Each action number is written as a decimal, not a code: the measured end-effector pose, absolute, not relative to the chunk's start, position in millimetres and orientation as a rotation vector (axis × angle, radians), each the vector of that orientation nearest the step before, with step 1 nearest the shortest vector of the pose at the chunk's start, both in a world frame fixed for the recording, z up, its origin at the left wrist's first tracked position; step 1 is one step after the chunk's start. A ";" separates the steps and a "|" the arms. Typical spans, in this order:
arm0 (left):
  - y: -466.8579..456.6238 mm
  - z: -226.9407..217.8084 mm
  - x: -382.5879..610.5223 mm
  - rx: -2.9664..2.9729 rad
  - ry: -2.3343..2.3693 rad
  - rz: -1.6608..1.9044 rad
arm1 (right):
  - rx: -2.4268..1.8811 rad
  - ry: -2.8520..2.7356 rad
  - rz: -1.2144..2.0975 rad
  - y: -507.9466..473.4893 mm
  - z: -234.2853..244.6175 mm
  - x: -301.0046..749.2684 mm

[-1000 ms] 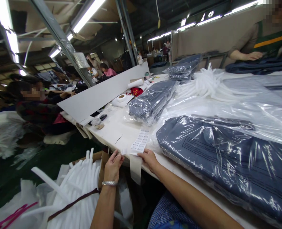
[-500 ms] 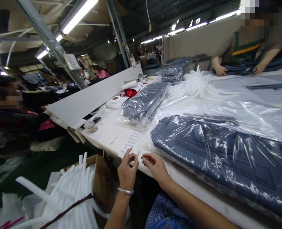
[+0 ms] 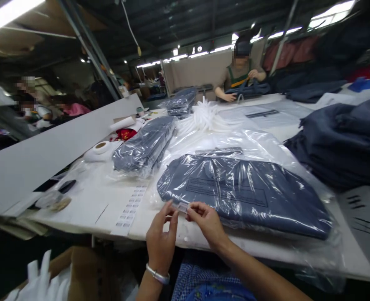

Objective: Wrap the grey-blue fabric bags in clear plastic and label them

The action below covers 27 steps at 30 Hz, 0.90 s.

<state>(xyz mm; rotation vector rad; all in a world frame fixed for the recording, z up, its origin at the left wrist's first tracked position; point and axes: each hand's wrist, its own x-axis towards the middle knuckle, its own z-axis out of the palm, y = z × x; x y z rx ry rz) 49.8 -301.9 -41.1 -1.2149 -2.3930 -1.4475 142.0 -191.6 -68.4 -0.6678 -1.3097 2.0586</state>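
Between my two hands is a small white printed sticker (image 3: pixel 182 207), held at its ends by the fingertips. My left hand (image 3: pixel 162 234) pinches the left end, thumb and forefinger curled; a silver bangle circles that wrist. The right end is pinched by my right hand (image 3: pixel 209 225). Just beyond the fingers lies a dark blue folded fabric item in a clear plastic bag (image 3: pixel 231 188), with a printed text box on the plastic. Left of it, a sheet of small printed stickers (image 3: pixel 131 209) lies flat near the table's front edge.
Another bagged dark blue bundle (image 3: pixel 144 144) lies behind the sheet, beside a white roll (image 3: pixel 101 147). White foam strips (image 3: pixel 205 115) are piled farther back. Dark cloth (image 3: pixel 344 142) is heaped at right. A co-worker (image 3: pixel 241 73) handles fabric across the table. A carton (image 3: pixel 84 271) stands below left.
The view has swung to the right. My right hand has come in to the sticker, which my left hand held alone before, and both hands now sit near the bag's front edge.
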 end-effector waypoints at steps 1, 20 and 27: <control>-294.9 -38.0 49.6 -1.226 -2.407 -1.519 | -0.672 -1.350 2.023 -185.7 -64.8 150.2; -94.6 -26.2 29.6 -1.975 -2.553 -1.756 | -0.990 -1.894 1.360 -15.5 -32.9 209.7; -70.7 -47.6 23.1 -2.085 -2.605 -1.343 | -1.061 -2.053 1.320 12.4 -53.6 202.2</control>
